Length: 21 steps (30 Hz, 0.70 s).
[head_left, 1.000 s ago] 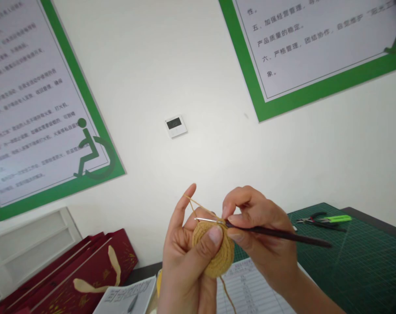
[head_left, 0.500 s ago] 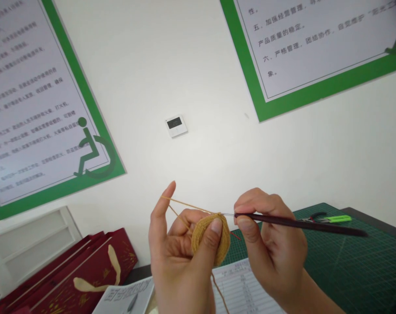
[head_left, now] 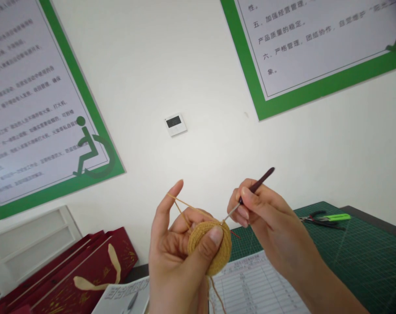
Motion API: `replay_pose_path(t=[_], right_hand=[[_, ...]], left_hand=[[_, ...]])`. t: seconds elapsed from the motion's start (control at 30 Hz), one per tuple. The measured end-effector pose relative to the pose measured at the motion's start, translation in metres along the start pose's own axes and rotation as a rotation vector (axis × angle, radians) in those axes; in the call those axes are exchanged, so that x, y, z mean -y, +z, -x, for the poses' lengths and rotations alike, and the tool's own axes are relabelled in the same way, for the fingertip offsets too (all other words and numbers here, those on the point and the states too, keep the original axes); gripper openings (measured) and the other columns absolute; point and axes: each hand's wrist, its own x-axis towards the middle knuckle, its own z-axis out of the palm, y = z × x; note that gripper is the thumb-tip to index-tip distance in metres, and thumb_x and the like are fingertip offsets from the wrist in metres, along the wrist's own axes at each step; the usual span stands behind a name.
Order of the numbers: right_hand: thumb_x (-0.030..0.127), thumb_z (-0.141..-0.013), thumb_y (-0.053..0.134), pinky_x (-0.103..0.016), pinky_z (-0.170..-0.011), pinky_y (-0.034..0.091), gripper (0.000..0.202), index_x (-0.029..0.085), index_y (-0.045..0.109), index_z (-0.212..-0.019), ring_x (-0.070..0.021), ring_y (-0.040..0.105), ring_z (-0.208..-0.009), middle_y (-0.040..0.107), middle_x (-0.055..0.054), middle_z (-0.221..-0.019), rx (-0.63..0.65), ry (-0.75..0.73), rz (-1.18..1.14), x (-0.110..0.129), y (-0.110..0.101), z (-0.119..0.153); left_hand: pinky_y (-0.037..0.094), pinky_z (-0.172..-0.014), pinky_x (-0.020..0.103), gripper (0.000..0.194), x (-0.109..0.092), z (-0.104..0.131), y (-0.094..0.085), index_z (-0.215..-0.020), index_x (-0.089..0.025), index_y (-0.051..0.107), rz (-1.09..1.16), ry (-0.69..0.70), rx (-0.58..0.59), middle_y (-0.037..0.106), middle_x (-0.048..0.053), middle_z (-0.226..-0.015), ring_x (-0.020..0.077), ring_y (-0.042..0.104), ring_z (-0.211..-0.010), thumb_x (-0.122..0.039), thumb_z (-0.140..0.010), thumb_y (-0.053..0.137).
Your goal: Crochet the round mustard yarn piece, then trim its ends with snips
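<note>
My left hand [head_left: 181, 257] pinches a round, mustard-yellow crochet piece [head_left: 222, 257] between thumb and fingers. Its index finger points up with yellow yarn [head_left: 188, 204] looped over it, stretched down to the piece's top edge. My right hand [head_left: 266, 213] is closed on a crochet hook [head_left: 261, 179] with a dark purple handle tilted up to the right. The hook's thin metal shaft slants down to the upper right edge of the crochet piece, where the tip is too small to make out. A brownish yarn tail [head_left: 218, 293] hangs below the piece.
A green cutting mat [head_left: 358, 257] covers the table at right, bearing pliers [head_left: 319, 219] and a bright green tool [head_left: 338, 216]. A printed sheet [head_left: 250, 283] lies below my hands. Dark red gift bags [head_left: 100, 261] and a booklet [head_left: 119, 298] are at left. A thermostat [head_left: 175, 125] hangs on the wall.
My right hand has turned, swinging the hook's handle from pointing right and slightly down to pointing up and right. The crochet piece has dipped and tilted slightly in my left hand.
</note>
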Motion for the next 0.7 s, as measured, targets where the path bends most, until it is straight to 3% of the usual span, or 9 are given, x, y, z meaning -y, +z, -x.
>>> replay_pose_path(t=[0.1,0.17,0.23,0.33,0.43,0.5,0.57,0.63,0.7], right_hand=[[0.041,-0.087,0.07,-0.026,-0.06,0.039,0.034,0.02,0.049,-0.07,-0.0111,0.043,-0.059,0.049,0.004,-0.064,0.068,0.22,-0.193,-0.001,0.005,-0.002],[0.041,-0.087,0.071,-0.025,-0.061,0.04,0.034,0.02,0.049,-0.072,-0.0105,0.043,-0.06,0.05,0.004,-0.066,0.103,0.249,-0.247,-0.004,0.009,0.0],[0.041,-0.089,0.069,-0.024,-0.063,0.042,0.033,0.021,0.048,-0.074,-0.0105,0.046,-0.062,0.053,0.004,-0.067,0.131,0.187,-0.241,-0.007,0.011,0.003],[0.034,-0.093,0.066,-0.025,-0.064,0.044,0.022,0.023,0.051,-0.081,-0.0115,0.052,-0.066,0.057,0.004,-0.07,0.118,-0.062,-0.075,-0.01,0.01,0.005],[0.018,-0.091,0.065,-0.029,-0.063,0.046,0.008,0.024,0.06,-0.089,-0.0142,0.057,-0.072,0.061,0.001,-0.078,0.064,-0.476,0.331,-0.01,0.003,0.004],[0.005,-0.083,0.067,-0.032,-0.064,0.047,0.022,0.025,0.063,-0.091,-0.0159,0.059,-0.075,0.064,0.0,-0.082,0.048,-0.789,0.655,-0.008,-0.003,0.004],[-0.003,-0.075,0.067,-0.034,-0.065,0.048,0.033,0.025,0.065,-0.093,-0.0156,0.058,-0.073,0.065,0.0,-0.081,0.044,-1.005,0.83,-0.007,-0.007,0.005],[-0.005,-0.073,0.066,-0.035,-0.066,0.049,0.038,0.024,0.067,-0.098,-0.0153,0.056,-0.071,0.064,0.0,-0.081,0.056,-1.057,0.806,-0.009,-0.007,0.006],[-0.003,-0.078,0.064,-0.035,-0.065,0.049,0.039,0.024,0.066,-0.106,-0.0158,0.057,-0.073,0.064,-0.001,-0.084,0.095,-0.967,0.639,-0.014,-0.003,0.008]], left_hand=[[0.054,-0.064,0.02,0.073,0.001,-0.001,0.0,-0.139,-0.034,0.055,0.015,-0.011,-0.003,0.069,0.0,-0.076,0.0111,0.063,-0.065,-0.005,-0.076,0.077],[0.055,-0.069,0.021,0.071,0.002,-0.001,0.0,-0.138,-0.033,0.056,0.01,0.008,-0.004,0.07,0.0,-0.076,0.0129,0.067,-0.069,-0.005,-0.076,0.077],[0.056,-0.07,0.022,0.07,0.003,-0.001,0.001,-0.137,-0.034,0.057,-0.001,0.035,-0.018,0.07,0.0,-0.077,0.0143,0.069,-0.071,-0.005,-0.076,0.077],[0.057,-0.065,0.022,0.072,0.006,-0.002,0.003,-0.135,-0.035,0.059,-0.025,0.102,-0.062,0.071,0.0,-0.077,0.0142,0.069,-0.068,-0.006,-0.073,0.081],[0.056,-0.064,0.02,0.072,0.008,-0.001,0.006,-0.134,-0.033,0.061,-0.034,0.113,-0.141,0.073,0.001,-0.08,0.0119,0.067,-0.068,-0.004,-0.072,0.082],[0.056,-0.063,0.019,0.074,0.008,0.001,0.008,-0.135,-0.032,0.06,0.005,0.086,-0.113,0.074,0.002,-0.078,0.0118,0.066,-0.066,-0.002,-0.071,0.082],[0.054,-0.062,0.018,0.074,0.006,0.001,0.009,-0.137,-0.028,0.059,0.077,0.005,-0.073,0.072,0.001,-0.074,0.0099,0.064,-0.063,-0.001,-0.072,0.081],[0.052,-0.06,0.015,0.073,0.003,0.0,0.007,-0.137,-0.023,0.061,0.161,-0.108,-0.018,0.068,-0.001,-0.072,0.0078,0.062,-0.06,-0.001,-0.071,0.081],[0.052,-0.061,0.014,0.072,0.0,-0.002,0.003,-0.134,-0.019,0.064,0.243,-0.209,0.036,0.066,-0.001,-0.074,0.007,0.062,-0.061,-0.001,-0.068,0.082]])
